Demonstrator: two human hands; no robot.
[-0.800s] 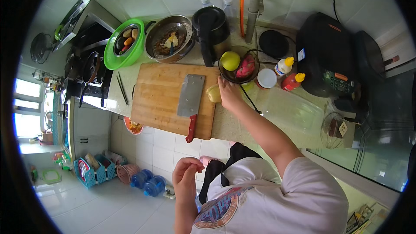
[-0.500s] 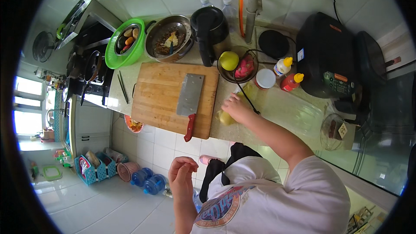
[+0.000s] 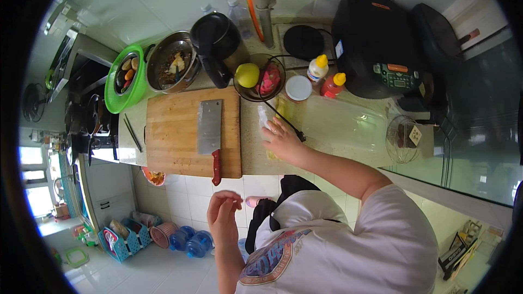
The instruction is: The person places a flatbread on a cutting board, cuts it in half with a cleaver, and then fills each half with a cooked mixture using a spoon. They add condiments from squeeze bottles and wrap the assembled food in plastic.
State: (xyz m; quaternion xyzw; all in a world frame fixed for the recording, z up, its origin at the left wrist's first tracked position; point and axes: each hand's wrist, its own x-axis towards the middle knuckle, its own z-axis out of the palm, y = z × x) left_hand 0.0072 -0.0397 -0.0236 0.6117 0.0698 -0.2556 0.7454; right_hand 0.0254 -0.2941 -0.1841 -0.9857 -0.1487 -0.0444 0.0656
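Note:
My right hand [image 3: 281, 139] reaches over the counter to the right of the cutting board, its fingers apart and nothing visible in them. Beneath it, a pale yellow item [image 3: 272, 155] is mostly covered, its kind unclear. A crumpled yellowish item [image 3: 284, 107] and a small whitish piece [image 3: 262, 114] lie just beyond the fingers. My left hand [image 3: 222, 208] is held in front of the counter edge, fingers curled in toward the thumb, with nothing showing in it. On the wooden cutting board [image 3: 169, 130] rests a cleaver [image 3: 210, 130] with a red handle, untouched.
Behind the board stand a green basin [image 3: 115, 102], a steel pot [image 3: 155, 76] and a black kettle [image 3: 215, 38]. A bowl [image 3: 239, 93] holds a yellow-green fruit and a dragon fruit. A cable [image 3: 289, 123] crosses near my right hand, beside a clear tray [image 3: 348, 125] and two squeeze bottles [image 3: 333, 84].
The view has shifted, so the counter things appear farther left. My right hand has shifted slightly and covers more of the pale yellow item. My left hand stays curled.

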